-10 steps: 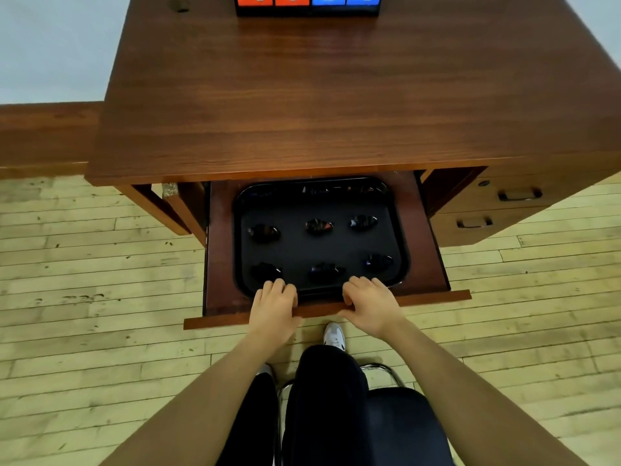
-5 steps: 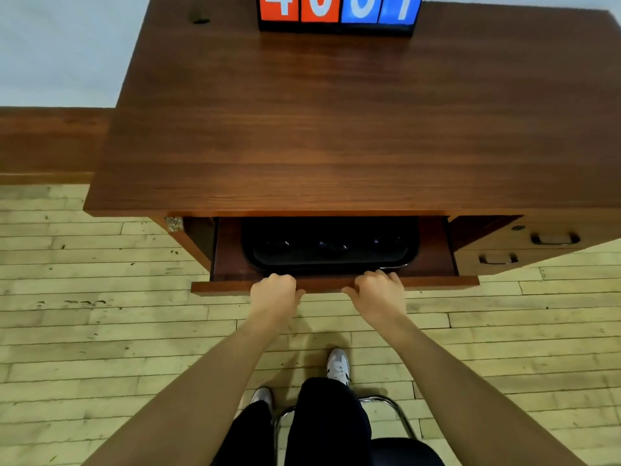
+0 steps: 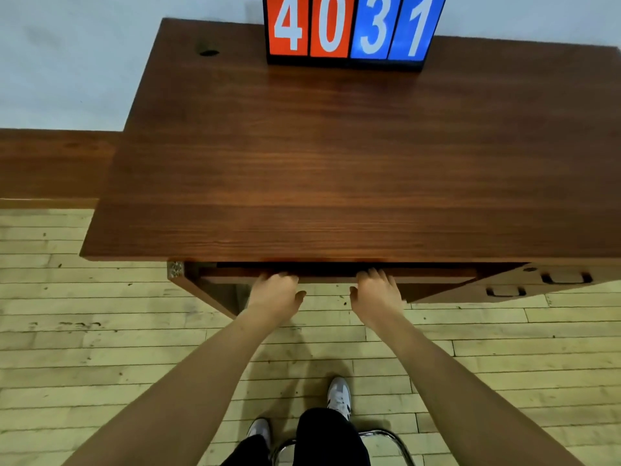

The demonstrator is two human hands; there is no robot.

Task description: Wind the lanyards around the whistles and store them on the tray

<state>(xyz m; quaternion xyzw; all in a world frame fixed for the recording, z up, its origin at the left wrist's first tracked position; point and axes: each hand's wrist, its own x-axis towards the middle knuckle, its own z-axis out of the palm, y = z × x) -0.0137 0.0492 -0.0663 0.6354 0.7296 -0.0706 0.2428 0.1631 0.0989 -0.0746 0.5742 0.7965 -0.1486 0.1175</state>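
Observation:
The wooden drawer [image 3: 329, 279] is pushed almost fully under the desk top [image 3: 336, 163]; only its front strip and a dark slit above it show. The black tray and the whistles are hidden inside. My left hand [image 3: 275, 292] holds the drawer front left of centre, fingers hooked over its top edge and thumb sticking out to the right. My right hand [image 3: 378, 290] holds it the same way right of centre, thumb pointing left.
A red and blue scoreboard [image 3: 349, 28] reading 40 31 stands at the desk's back edge. Two side drawers with dark handles [image 3: 566, 278] are at the right. A metal chair frame [image 3: 386, 438] and my legs are below. A low wooden ledge [image 3: 50, 163] runs at the left.
Both hands have pushed the drawer inward. The tray with several wound whistles, fully in view a second ago, has slid out of sight under the desk top.

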